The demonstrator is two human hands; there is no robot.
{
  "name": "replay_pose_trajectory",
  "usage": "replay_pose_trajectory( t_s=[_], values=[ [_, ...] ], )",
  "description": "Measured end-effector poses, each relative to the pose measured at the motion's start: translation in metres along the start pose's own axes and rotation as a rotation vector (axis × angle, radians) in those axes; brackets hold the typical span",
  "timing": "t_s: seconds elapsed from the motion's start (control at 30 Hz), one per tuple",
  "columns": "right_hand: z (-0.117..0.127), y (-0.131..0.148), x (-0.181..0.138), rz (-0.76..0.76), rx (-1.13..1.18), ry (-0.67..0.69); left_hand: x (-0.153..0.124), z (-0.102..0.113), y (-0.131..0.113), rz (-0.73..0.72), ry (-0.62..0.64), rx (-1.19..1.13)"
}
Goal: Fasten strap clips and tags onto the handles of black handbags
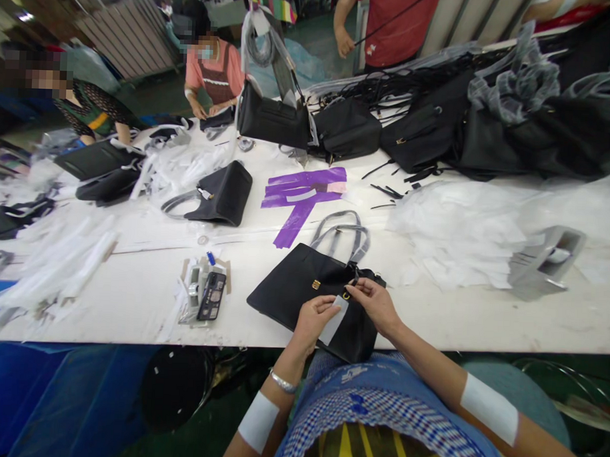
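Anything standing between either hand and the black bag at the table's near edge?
Nothing visible blocks the right hand, at the black bag beside a gold ring. At the left hand, only a pale tag lies between, covering a strip of the bag.

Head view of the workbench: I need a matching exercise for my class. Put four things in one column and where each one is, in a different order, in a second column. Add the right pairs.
Things
1. Phone
2. Purple strips
3. Silver bracelet
4. Nearest black handbag

Places
A. Around the left wrist
B. Under the left hand and right hand
C. On the table, to the left of the handbag
D. On the table, beyond the handbag

Right pairs: 1-C, 2-D, 3-A, 4-B
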State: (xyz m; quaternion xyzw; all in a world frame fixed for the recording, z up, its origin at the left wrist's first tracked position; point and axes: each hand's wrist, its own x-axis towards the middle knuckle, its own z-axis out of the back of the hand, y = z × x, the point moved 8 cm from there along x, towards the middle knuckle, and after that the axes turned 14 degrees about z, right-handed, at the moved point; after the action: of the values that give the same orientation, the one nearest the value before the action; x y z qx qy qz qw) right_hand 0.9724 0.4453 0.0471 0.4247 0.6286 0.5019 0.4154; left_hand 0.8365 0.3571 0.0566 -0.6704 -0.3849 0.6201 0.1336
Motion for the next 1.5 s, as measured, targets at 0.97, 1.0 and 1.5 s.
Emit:
replay_pose_trajectory(
  t_s=[0.97,1.0,1.5],
  values=[
    [0.001,-0.033,0.011,-0.281,0.2,-0.122,0.019,-0.001,-0.005,-0.05,-0.113,0.041],
    [0.001,-0.033,0.01,-0.271,0.192,-0.118,0.02,-0.001,-0.006,-0.052,-0.133,0.052],
    [-0.004,-0.037,0.001,-0.278,0.419,-0.112,0.056,-0.018,-0.032,-0.13,-0.134,0.135]
  ],
)
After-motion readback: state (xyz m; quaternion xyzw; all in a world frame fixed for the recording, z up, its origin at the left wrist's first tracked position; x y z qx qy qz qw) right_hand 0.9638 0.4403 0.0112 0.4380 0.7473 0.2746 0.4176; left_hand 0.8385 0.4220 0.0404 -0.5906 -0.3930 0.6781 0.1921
